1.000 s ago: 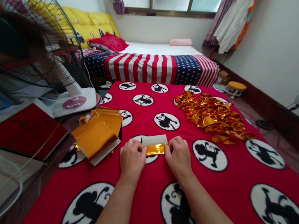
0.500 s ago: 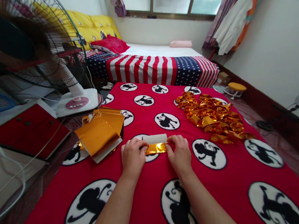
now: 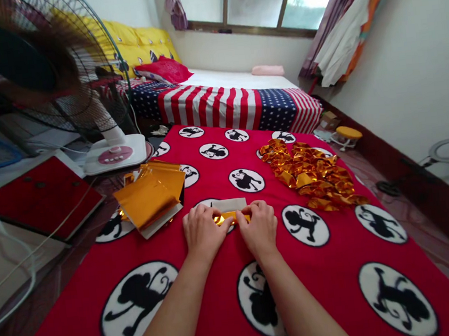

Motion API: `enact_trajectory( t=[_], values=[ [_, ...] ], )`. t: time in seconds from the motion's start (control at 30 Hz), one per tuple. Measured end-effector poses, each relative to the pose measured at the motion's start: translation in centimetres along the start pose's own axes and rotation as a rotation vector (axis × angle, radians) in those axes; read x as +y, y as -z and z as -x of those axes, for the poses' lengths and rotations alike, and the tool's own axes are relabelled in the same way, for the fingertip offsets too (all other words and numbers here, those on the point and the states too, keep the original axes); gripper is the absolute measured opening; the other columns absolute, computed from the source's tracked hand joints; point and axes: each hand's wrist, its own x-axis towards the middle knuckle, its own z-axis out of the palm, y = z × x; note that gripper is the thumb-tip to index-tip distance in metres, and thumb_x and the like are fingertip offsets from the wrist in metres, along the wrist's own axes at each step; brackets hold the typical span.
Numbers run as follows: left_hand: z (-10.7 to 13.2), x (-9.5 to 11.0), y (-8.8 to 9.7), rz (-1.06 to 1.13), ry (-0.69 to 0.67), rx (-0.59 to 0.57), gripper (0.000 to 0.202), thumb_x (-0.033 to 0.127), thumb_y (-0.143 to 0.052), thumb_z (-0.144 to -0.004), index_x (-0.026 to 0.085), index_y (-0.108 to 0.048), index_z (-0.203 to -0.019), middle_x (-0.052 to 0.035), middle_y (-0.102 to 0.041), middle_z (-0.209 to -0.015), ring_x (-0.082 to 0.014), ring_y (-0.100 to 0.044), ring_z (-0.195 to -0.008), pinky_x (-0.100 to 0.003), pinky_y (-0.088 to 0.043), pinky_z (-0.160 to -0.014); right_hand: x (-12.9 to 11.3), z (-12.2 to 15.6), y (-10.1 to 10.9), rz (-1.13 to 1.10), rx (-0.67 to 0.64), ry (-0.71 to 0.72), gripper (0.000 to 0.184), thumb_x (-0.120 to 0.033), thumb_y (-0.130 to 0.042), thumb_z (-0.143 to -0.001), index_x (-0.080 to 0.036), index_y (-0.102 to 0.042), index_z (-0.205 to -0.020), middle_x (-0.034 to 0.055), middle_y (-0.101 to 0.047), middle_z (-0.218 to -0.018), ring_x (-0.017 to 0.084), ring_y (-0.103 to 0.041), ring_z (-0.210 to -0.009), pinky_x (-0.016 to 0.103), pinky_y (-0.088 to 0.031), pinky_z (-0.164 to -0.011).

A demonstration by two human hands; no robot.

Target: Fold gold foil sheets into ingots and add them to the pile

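Note:
A sheet of gold foil paper (image 3: 229,215), partly folded with its pale backing showing along the far edge, lies on the red cloth in front of me. My left hand (image 3: 204,229) grips its left end, thumb stretched across the gold strip. At the right end my right hand (image 3: 259,226) pinches the paper, fingertips curled over it. The two thumbs are close together, and much of the gold strip is hidden beneath my fingers. To the left rests a stack of flat gold foil sheets (image 3: 147,197). A heap of folded gold foil pieces (image 3: 309,175) lies to the right.
The red cloth (image 3: 216,318) with black monkey prints covers the surface. A running fan (image 3: 116,152) stands at the left beside a red-topped cabinet (image 3: 34,193). Beyond are a bed with a striped cover (image 3: 218,104) and a yellow stool (image 3: 348,133).
Both thumbs have moved inward along the gold strip and now cover more of it. The view has shifted slightly.

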Motion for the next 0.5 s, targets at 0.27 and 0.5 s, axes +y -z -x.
enact_trajectory(
  t=[0.27, 0.5],
  values=[
    [0.3, -0.3, -0.2, -0.010, -0.021, -0.016, 0.023, 0.046, -0.069, -0.078, 0.025, -0.069, -0.089, -0.0064, -0.065, -0.098, -0.0286, -0.056, -0.100, -0.042, -0.040, -0.086, -0.4, 0.9, -0.5, 0.027, 0.006, 0.003, 0.030, -0.044, -0.068, -0.079, -0.018, -0.062, -0.094, 0.0121, -0.059, -0.111, 0.032, -0.048, -0.107, 0.041, -0.035, -0.086],
    [0.2, -0.7, 0.3, 0.043, -0.010, -0.102, 0.016, 0.031, -0.069, -0.079, 0.028, -0.069, -0.094, -0.0039, -0.066, -0.102, -0.0258, -0.056, -0.102, -0.039, -0.040, -0.088, 0.9, 0.8, -0.3, -0.043, -0.040, 0.023, 0.012, -0.022, -0.059, -0.084, -0.021, -0.063, -0.096, 0.0096, -0.060, -0.117, 0.029, -0.049, -0.109, 0.039, -0.035, -0.085]
  ],
)
